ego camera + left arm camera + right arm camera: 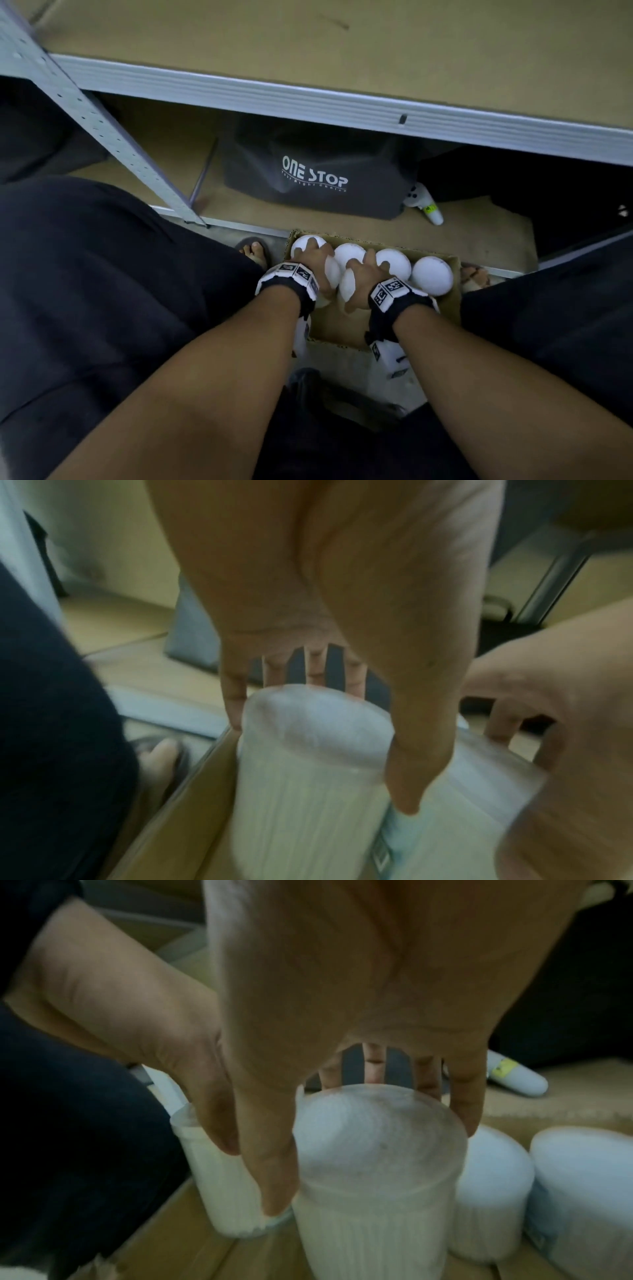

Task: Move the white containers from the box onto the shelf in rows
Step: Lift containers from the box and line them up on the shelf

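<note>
An open cardboard box (pixel 452 301) sits on the floor between my feet and holds several white cylindrical containers (pixel 432 275). My left hand (pixel 313 262) reaches into its left end and grips one container (pixel 308 764), fingers over the far rim and thumb on the near side. Beside it, my right hand (pixel 364 272) grips another container (pixel 377 1164) the same way. Both held containers stand among the others in the box. Above, the shelf board (pixel 308 44) is bare brown with a white front rail (pixel 308 99).
A grey "ONE STOP" bag (pixel 308 178) and a white controller (pixel 424 207) lie on the lower shelf just behind the box. The perforated shelf post (pixel 102 123) slants down at the left. My sandalled feet (pixel 255 251) flank the box.
</note>
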The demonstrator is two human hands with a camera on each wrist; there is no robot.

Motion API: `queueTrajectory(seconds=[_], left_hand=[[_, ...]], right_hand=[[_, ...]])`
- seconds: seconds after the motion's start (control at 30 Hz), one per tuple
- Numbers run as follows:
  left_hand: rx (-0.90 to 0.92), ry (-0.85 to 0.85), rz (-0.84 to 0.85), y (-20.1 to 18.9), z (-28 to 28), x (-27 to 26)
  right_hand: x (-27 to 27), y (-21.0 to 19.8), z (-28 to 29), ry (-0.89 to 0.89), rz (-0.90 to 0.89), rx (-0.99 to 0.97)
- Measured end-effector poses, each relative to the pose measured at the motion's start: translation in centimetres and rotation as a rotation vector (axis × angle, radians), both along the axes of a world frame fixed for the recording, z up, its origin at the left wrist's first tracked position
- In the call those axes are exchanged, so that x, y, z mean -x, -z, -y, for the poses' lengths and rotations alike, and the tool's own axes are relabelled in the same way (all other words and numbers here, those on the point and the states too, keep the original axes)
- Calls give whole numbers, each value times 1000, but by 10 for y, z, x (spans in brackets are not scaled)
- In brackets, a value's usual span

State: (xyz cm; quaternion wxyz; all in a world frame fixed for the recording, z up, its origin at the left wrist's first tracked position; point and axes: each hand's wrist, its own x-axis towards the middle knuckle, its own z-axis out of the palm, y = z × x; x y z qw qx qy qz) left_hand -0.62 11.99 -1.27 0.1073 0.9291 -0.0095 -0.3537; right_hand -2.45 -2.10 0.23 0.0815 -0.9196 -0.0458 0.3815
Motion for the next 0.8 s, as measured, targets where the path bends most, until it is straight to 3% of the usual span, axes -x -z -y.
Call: queueTrajectory(seconds=[0.07, 0.23, 0.43, 0.63, 0.8], left_hand=[[24, 4, 58, -15, 6, -7], [209, 25, 195, -95, 32, -11], [361, 102, 318, -173, 46, -26], [395, 216, 478, -256, 56, -26], [509, 181, 642, -304, 48, -21]], right_hand=[[-3, -18, 7, -23, 49, 26], [-16, -80, 28, 45, 88, 44], [-19, -175, 51, 124, 266, 125], [-7, -250, 75, 196, 385, -37], [2, -292, 86, 200, 585, -221]])
